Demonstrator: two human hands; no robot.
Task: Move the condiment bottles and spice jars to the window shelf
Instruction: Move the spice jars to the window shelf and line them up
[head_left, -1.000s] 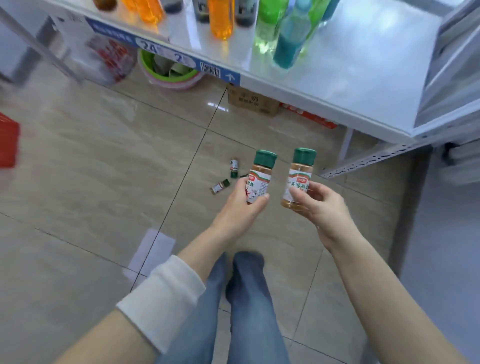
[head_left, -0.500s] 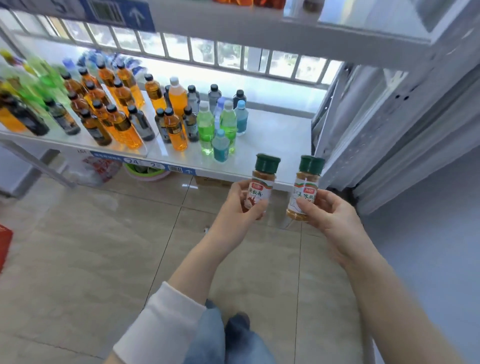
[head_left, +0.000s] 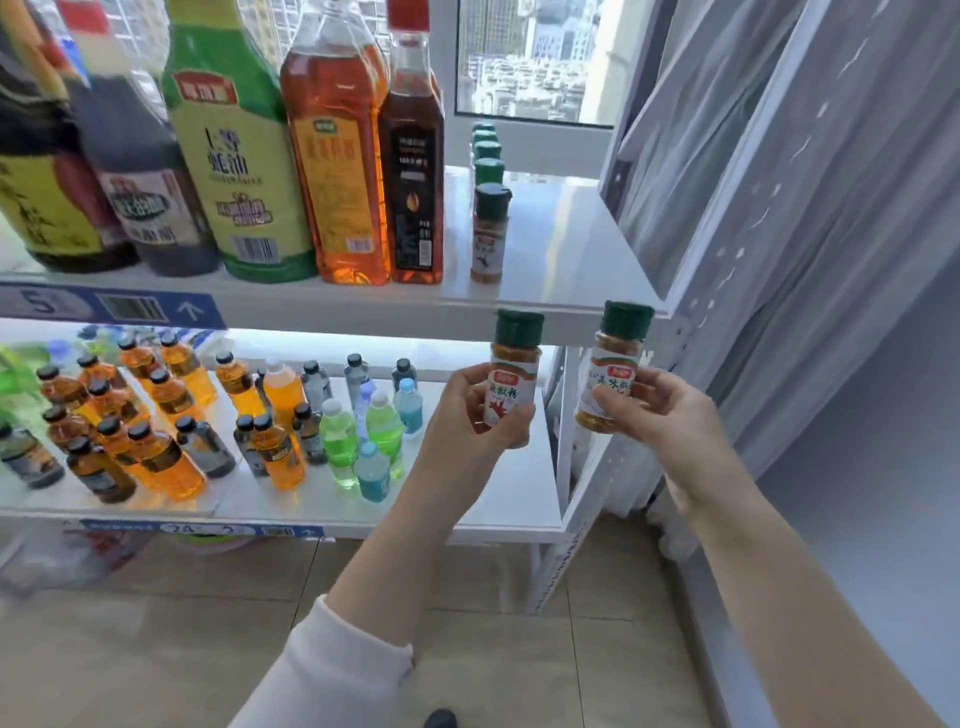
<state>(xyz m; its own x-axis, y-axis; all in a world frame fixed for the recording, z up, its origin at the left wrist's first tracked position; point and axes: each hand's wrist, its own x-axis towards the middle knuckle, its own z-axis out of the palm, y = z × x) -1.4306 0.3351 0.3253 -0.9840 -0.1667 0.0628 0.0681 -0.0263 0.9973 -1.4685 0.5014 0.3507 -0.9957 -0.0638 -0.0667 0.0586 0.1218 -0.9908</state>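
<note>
My left hand (head_left: 470, 415) grips a green-capped spice jar (head_left: 513, 371) with a red chili label, held upright just below the front edge of the white window shelf (head_left: 571, 249). To its right, my right hand (head_left: 660, 415) holds a second green-capped spice jar (head_left: 614, 364) upright at the same height. A row of several matching spice jars (head_left: 488, 228) stands on the window shelf, running back toward the window. Left of that row stand large condiment bottles (head_left: 337, 156) of oil, vinegar and sauce.
The lower shelf (head_left: 498, 499) carries many small drink bottles (head_left: 280, 415) in orange, green, blue and dark colours. Grey curtains (head_left: 779, 208) hang at the right beside the shelf's upright post (head_left: 566, 467). Beige floor tiles (head_left: 156, 649) lie below.
Both hands have risen with their jars from near the floor to the level of the window shelf's front edge. My view has tilted up, bringing the upper shelf and window into sight.
</note>
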